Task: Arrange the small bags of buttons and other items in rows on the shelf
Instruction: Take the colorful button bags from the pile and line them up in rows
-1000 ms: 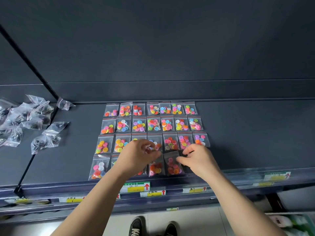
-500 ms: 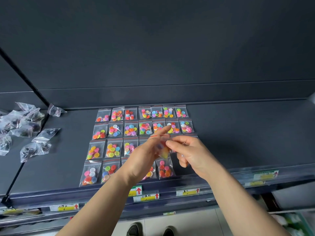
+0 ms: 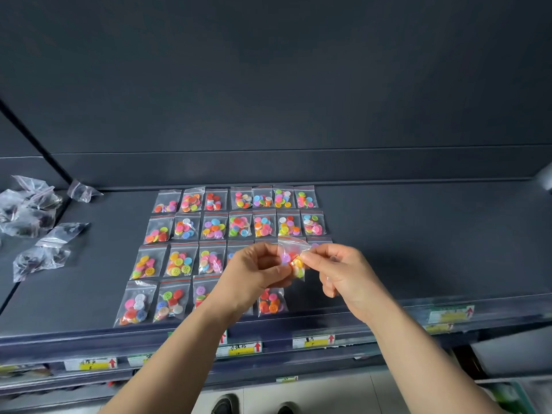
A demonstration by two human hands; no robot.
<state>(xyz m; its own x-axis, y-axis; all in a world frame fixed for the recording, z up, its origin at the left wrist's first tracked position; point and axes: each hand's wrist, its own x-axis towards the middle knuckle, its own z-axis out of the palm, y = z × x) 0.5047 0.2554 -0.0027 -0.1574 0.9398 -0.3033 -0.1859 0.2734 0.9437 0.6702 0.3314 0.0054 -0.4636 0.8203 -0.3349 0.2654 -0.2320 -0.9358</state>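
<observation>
Clear plastic bags point(image 3: 33, 213) holding dark items lie in a loose heap at the far left of the shelf point(image 3: 418, 249), not yet sorted. Toward the middle, the button bags point(image 3: 213, 227) lie flat in a neat grid. The two back rows are full, with seven bags each, and the hands partly hide the third row and the front row.

The left hand point(image 3: 254, 271) is raised above those nearer rows. Its thumb and fingers pinch the left side of one small bag of buttons point(image 3: 294, 259), which hangs in the air, clear of the shelf. The right hand point(image 3: 343, 273) pinches the same bag's upper right corner between thumb and forefinger.

Just right of the last visible bag in the front row there is a gap, which looks like the natural place for the held bag. By this view most of the coloured-button bags seem placed. The held one and the whole heap on the left remain to be set in rows.
</observation>
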